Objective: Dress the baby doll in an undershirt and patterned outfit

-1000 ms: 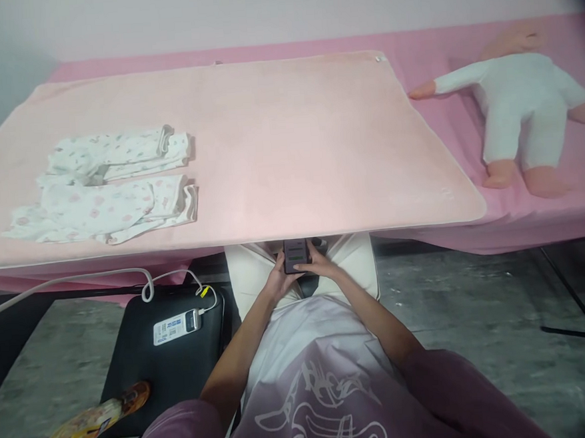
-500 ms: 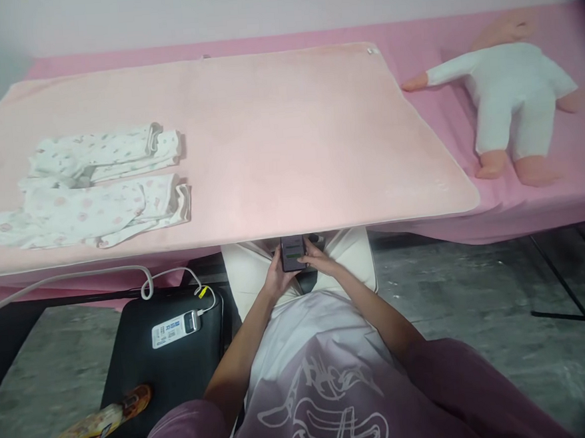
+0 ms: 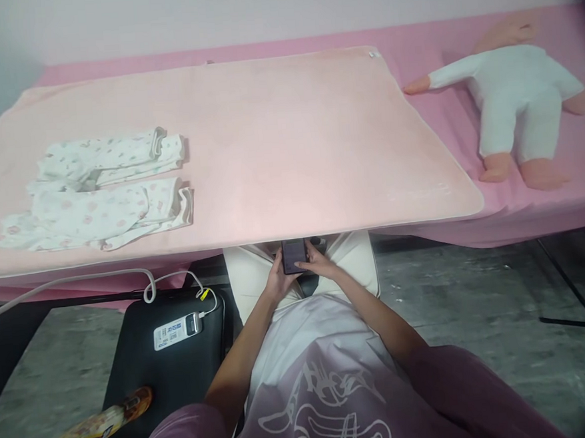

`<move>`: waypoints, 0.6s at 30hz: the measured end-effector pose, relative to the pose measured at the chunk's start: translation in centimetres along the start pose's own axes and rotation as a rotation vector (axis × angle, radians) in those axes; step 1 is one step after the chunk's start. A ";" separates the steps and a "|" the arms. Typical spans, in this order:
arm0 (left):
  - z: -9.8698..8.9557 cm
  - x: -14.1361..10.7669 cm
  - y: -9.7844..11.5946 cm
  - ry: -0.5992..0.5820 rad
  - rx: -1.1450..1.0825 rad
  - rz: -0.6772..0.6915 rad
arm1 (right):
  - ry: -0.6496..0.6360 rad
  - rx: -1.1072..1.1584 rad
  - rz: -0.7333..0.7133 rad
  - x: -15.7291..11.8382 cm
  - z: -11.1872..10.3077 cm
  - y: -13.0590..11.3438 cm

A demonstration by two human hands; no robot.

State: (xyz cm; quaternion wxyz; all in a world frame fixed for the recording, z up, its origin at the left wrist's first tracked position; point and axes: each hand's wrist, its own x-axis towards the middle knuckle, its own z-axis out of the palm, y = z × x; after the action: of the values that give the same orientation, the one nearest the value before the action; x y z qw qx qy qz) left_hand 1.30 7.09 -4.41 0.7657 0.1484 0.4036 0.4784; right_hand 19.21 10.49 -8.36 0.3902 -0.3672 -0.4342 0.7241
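A dark smartphone (image 3: 294,255) rests between my two hands over my lap, just below the front edge of the table. My left hand (image 3: 279,280) is wrapped round its left side. From the right, my right hand (image 3: 320,262) grips the phone's other side, with the thumb over the lower part of the screen. The screen is dark and its content is too small to read. The phone's top end lies close under the edge of the pale pink mat (image 3: 307,144).
Folded white printed baby clothes (image 3: 106,212) lie on the mat's left. A doll in white (image 3: 519,96) lies on the pink cloth (image 3: 441,55) at right. A black stool (image 3: 132,363) holds a white power bank (image 3: 177,330) with a cable and a yellow-capped bottle (image 3: 87,433).
My right thumb has moved slightly down and left across the phone screen, and the screen looks darker. The whole view has shifted a little; the clothes and doll lie as before.
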 end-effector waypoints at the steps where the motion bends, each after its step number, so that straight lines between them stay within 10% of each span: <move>1: 0.0 0.0 0.0 0.002 0.000 0.003 | 0.005 -0.005 -0.002 0.0 0.0 0.1; 18: 0.5 0.0 -0.1 0.078 0.076 0.045 | 0.063 -0.075 -0.016 0.1 0.9 0.7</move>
State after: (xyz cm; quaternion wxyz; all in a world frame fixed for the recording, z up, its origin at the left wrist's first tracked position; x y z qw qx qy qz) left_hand 1.72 7.16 -4.20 0.7324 0.1678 0.4476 0.4849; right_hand 18.23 10.02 -8.73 0.3957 -0.4007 -0.4514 0.6922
